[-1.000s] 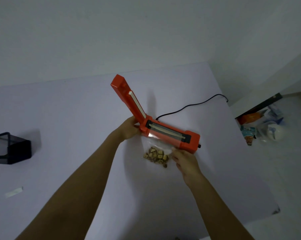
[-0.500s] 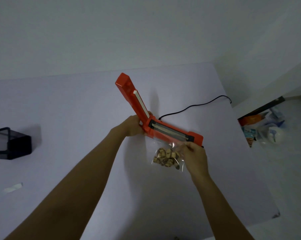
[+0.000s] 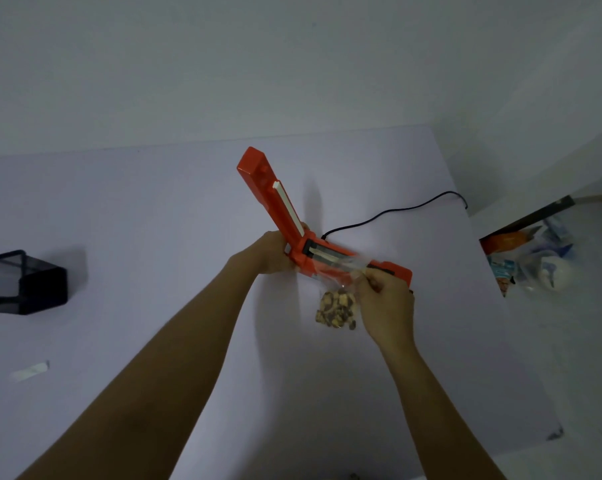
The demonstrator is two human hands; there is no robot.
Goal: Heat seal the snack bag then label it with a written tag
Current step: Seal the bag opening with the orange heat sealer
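As sealer (image 3: pixel 327 251) gapes, pale table (image 3: pixel 154 237) w/ wall behind

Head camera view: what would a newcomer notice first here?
First the orange heat sealer at the centre of the pale table, its lid raised. The left hand steadies its hinge end, while the right hand holds a clear snack bag with its top over the sealing bar.
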